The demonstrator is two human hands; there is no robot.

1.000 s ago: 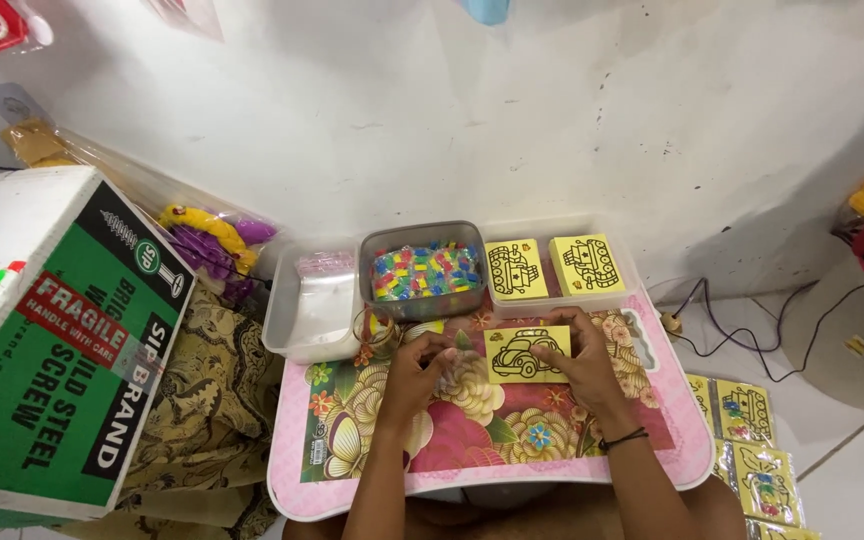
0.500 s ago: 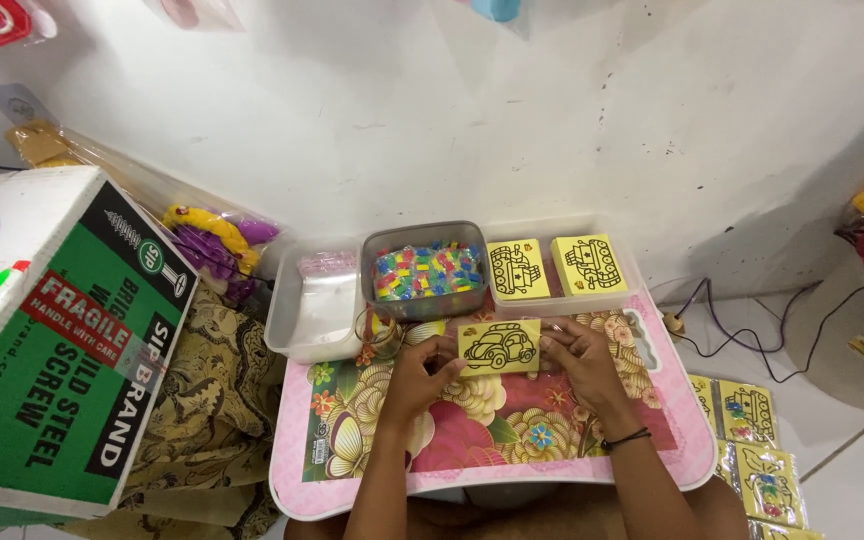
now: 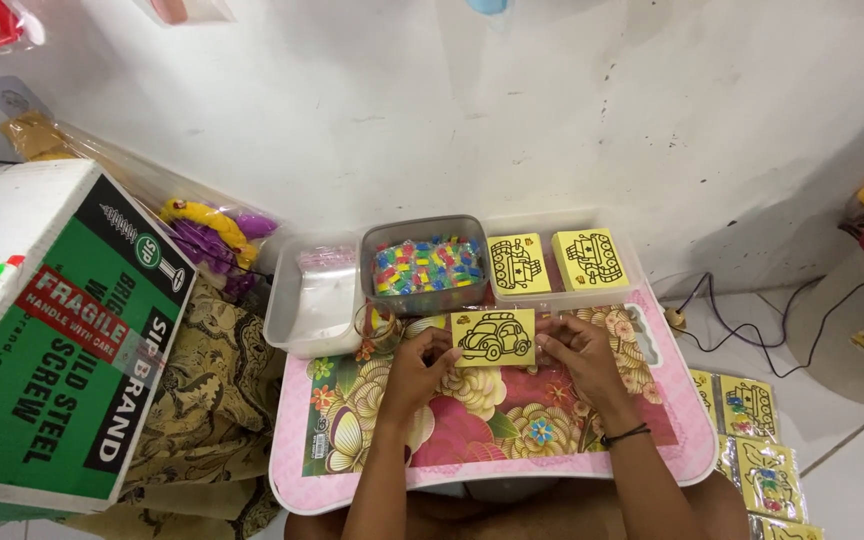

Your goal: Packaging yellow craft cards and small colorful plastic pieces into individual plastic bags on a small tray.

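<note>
Left hand pinches yellow car card at its left edge | right hand grips right edge (card held flat above floral desk) | bead tub just beyond hands

Both forearms extend forward from the bottom of the view, roughly parallel and slightly converging. The left hand is palm-down, fingers curled, thumb and fingertips pinched toward the right hand. The right hand mirrors it, fingers pinched inward; a dark band circles the right wrist.
</note>
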